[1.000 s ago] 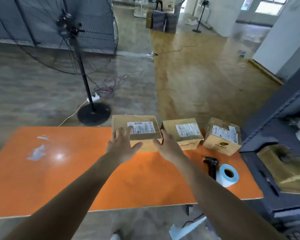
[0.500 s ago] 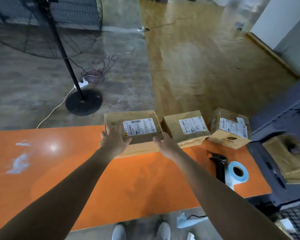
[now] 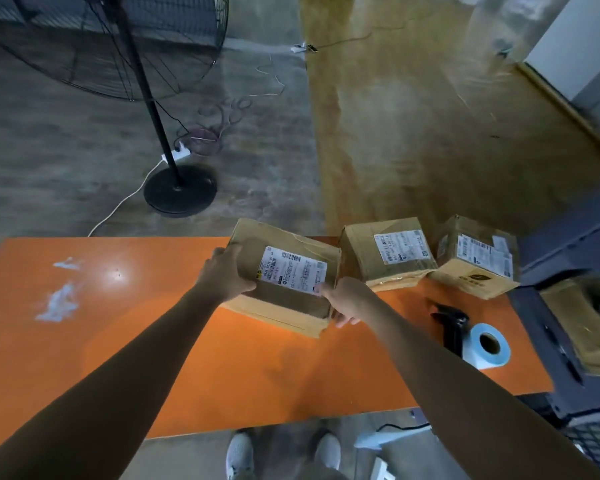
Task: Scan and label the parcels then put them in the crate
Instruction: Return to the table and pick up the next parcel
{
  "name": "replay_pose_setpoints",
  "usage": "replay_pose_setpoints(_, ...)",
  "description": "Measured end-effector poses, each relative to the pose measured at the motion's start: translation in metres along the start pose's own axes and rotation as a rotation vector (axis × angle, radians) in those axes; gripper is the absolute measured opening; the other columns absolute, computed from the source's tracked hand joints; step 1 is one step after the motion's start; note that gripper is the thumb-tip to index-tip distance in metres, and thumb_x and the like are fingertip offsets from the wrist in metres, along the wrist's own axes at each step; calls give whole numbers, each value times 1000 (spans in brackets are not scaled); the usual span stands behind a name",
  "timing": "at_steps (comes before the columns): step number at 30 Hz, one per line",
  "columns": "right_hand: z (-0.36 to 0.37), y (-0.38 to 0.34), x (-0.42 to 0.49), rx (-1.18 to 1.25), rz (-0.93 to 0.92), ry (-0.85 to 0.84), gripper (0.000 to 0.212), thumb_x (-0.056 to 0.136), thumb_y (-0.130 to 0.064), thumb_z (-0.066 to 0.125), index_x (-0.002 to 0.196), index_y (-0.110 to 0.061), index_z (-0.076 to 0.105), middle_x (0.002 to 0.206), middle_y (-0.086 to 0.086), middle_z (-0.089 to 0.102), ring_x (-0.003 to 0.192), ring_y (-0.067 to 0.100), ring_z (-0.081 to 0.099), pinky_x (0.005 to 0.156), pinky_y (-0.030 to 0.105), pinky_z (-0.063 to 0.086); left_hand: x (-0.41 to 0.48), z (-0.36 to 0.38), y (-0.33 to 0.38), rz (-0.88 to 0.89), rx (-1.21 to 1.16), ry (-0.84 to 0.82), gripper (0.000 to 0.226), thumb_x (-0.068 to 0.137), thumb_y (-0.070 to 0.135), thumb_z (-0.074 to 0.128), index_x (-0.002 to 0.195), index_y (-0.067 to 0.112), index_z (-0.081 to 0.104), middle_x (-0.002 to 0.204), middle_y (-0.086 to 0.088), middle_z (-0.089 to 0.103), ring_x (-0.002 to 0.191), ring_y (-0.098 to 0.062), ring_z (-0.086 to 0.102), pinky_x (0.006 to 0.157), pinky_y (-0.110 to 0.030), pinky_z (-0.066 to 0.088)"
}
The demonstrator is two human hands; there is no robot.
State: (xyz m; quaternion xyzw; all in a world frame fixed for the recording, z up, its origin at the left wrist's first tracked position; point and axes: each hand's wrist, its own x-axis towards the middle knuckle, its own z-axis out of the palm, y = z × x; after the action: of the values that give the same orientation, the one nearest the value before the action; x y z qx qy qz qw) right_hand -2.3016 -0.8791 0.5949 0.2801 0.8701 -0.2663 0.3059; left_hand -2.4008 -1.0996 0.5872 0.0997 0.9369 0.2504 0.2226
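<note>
Now the largest parcel (image 3: 284,275) is turned askew and drawn nearer across the orange surface (image 3: 118,341), left hand (image 3: 224,277) and right hand (image 3: 347,301) fingers clamped on its sides, ready for the scanner (image 3: 451,327) and label roll (image 3: 487,346).

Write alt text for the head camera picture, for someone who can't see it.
A person's left hand and right hand grip a cardboard parcel at its sides, tilted above an orange table. Two more labelled parcels sit to the right along the far edge, with a black scanner and a blue label roll nearer. A standing fan is behind.
</note>
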Motion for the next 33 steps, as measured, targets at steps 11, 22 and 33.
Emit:
replay_pose_setpoints(11,8,21,-4,-225,-18,295,69,88,-65,53,131,-11,48,131,11,52,112,30,58,87,41,50,10,4,5,187,115,-92,101,73,13,79,153,29,19,157,-1,24,140,-32,30,102,-52,41)
replay_pose_setpoints(22,-6,71,-38,-138,14,364,62,98,-59,39,137,-12,45,127,8,60,109,27,60,80,35,45,-26,57,83,385,279,22,81,90,45,61,153,26,14,161,-8,6,148,-32,4,116,-57,21)
replay_pose_setpoints(33,-35,188,-47,150,72,536,55,98,-51,42,134,-9,50,133,14,54,120,33,53,95,45,47,-66,149,199,535,243,-29,80,90,45,62,153,24,16,155,-11,19,145,-33,14,116,-47,27)
